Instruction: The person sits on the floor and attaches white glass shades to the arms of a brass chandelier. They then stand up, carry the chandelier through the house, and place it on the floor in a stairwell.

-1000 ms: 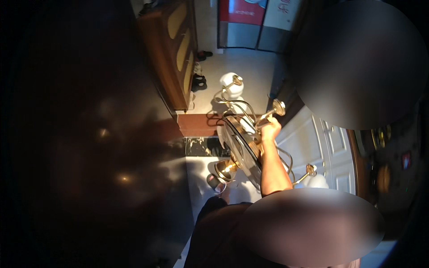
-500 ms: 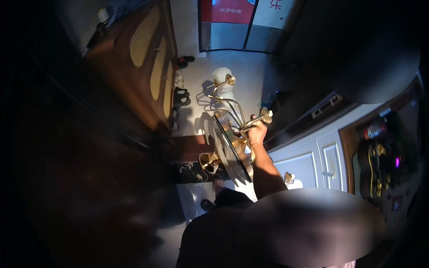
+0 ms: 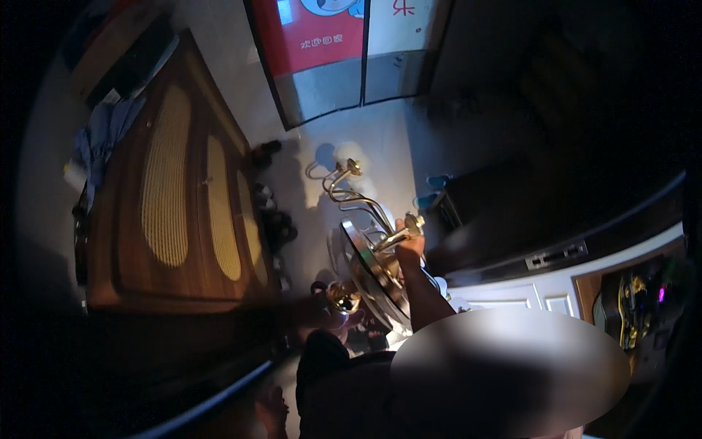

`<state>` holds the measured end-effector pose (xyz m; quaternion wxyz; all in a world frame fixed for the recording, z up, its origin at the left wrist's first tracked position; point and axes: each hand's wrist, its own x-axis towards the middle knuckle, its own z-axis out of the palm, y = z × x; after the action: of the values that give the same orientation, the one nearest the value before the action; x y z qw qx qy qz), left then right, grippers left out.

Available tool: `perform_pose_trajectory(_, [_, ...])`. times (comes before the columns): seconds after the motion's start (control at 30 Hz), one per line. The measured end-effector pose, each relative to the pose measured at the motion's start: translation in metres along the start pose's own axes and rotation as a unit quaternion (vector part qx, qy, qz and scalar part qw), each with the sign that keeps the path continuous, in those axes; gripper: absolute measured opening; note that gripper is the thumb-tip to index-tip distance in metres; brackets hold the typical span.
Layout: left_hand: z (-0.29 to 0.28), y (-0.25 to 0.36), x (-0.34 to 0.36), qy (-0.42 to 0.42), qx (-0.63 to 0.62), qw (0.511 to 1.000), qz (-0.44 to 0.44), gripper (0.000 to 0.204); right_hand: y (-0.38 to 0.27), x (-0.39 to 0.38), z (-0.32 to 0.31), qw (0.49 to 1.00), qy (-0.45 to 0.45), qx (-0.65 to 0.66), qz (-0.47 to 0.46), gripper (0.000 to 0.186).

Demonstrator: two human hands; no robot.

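My right hand [image 3: 409, 246] is closed around a curved metal arm of a gold chandelier [image 3: 364, 252]. The chandelier hangs tilted in front of my body, its round, shiny plate edge-on. More bent arms reach away from me and end in gold cups. A rounded gold fitting [image 3: 344, 297] shows on its near left side. At the lower left, a dim skin-toned shape beside my dark clothing looks like my left hand [image 3: 272, 411]; its fingers are too dark to read. A blurred oval hides most of my right forearm.
A brown wooden cabinet [image 3: 121, 241] with woven oval panels stands at the left, shoes [image 3: 276, 223] along its foot. A rounded white object [image 3: 351, 155] is on the floor beyond the chandelier. Sliding doors [image 3: 322, 80] close off the far side. White cupboard fronts [image 3: 504, 296] line the right.
The view has shifted, bringing more of the cabinet and doors into sight. My right hand keeps its grip on the chandelier, which is now dimmer. The skin-toned shape at lower left has appeared.
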<state>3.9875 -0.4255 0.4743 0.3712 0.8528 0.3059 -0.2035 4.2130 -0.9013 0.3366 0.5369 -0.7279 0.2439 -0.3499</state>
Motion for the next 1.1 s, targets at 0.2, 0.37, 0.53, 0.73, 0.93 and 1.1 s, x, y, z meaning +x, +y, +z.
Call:
perform_pose_trajectory(0.2, [0.014, 0.144, 0.167, -0.102, -0.038, 0.988, 0.105, 0.022, -0.049, 0.082, 0.074, 0.995, 0.101, 0.006, 0.009, 0.03])
perform_pose_trajectory(0.37, [0.039, 0.313, 0.246, -0.188, -0.015, 0.97, 0.153, 0.026, -0.026, 0.149, 0.074, 0.994, 0.072, -0.014, 0.08, 0.039])
perform_pose_trajectory(0.53, [0.025, 0.488, 0.313, -0.206, -0.098, 0.937, 0.264, 0.032, -0.048, 0.191, 0.118, 0.972, 0.097, 0.098, 0.192, 0.049])
perform_pose_trajectory(0.73, [0.09, 0.725, 0.371, -0.311, -0.096, 0.871, 0.367, 0.045, 0.083, 0.252, 0.137, 0.966, 0.215, 0.095, 0.105, 0.025])
perform_pose_trajectory(0.93, [0.139, 0.841, 0.438, -0.35, -0.09, 0.886, 0.291, 0.045, 0.082, 0.298, 0.194, 0.966, 0.183, 0.01, 0.184, 0.033])
perform_pose_trajectory(1.1, [0.203, 0.933, 0.536, -0.4, -0.11, 0.88, 0.231, 0.05, 0.051, 0.367, 0.228, 0.947, 0.125, -0.164, 0.246, 0.037])
